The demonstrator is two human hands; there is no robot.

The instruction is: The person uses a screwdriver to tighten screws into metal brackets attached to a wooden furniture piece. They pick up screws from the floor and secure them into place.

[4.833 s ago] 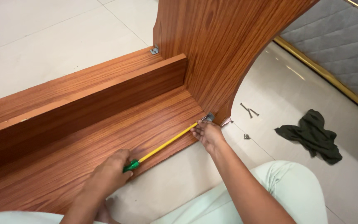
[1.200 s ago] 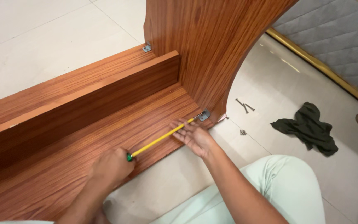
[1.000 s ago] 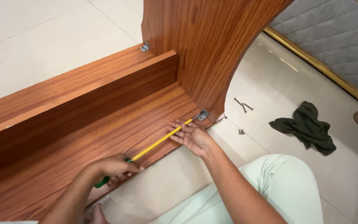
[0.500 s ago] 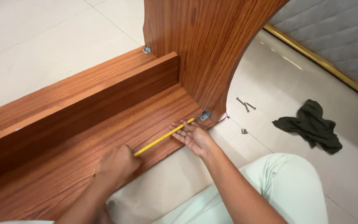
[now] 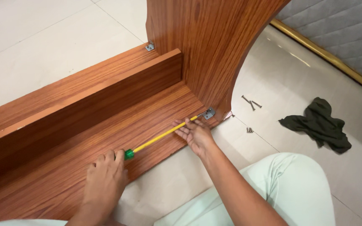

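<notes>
— Fingers first: how are they set on each hand?

— Curled, on my left hand (image 5: 104,180); they close over the green handle end of the screwdriver (image 5: 164,134), with only a bit of green showing past the knuckles. On my right hand (image 5: 197,134) the fingers (image 5: 184,125) lie loosely spread and cradle the yellow shaft from below, touching it near its far end, not clamped around it.

— And where does the screwdriver sit?

— I see it lying low and slanted across the flat wooden panel (image 5: 63,184), running from my left hand up toward the right. Its tip meets the small metal corner bracket (image 5: 209,113) at the foot of the upright curved wooden panel (image 5: 214,46). I cannot tell whether the tip is seated in a screw head.

— What else is around?

— A long wooden board (image 5: 84,104) stands on edge behind the flat panel and butts against the upright one. A second metal bracket (image 5: 149,47) shows at the back corner. On the tiled floor (image 5: 281,83), to the right, lie a few loose screws (image 5: 251,102), and further right a crumpled dark cloth (image 5: 319,125). My knee in pale trousers (image 5: 290,188) fills the lower right.
</notes>
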